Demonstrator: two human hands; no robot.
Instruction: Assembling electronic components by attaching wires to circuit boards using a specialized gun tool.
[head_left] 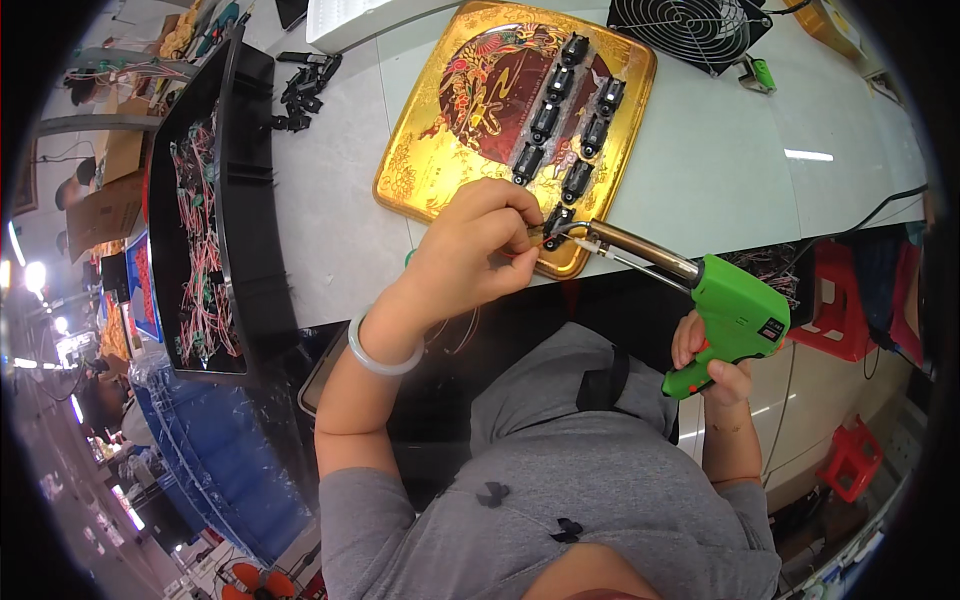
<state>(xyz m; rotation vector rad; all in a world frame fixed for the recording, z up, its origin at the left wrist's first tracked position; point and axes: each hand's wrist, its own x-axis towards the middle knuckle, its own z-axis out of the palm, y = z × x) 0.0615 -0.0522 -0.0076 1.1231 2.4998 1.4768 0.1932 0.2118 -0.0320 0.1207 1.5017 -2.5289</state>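
Observation:
My right hand (713,362) is wrapped round the grip of a green soldering gun (742,318). Its metal barrel and bent tip reach left to a small black plastic part (556,228) at the near edge of a golden tray (420,180). My left hand (480,240) is closed in a pinch beside that part, close to the tip. Thin wires (462,335) hang below this hand; the fingers hide their ends. Several similar black parts (544,122) lie in two rows on the tray, the left row on a clear strip.
A black bin (255,200) filled with red and white wires stands at the left. Loose black pieces (305,90) lie behind it. A black fan (690,30) sits at the back right, near a small green-and-black item (760,75). Red stools (850,460) stand at the right.

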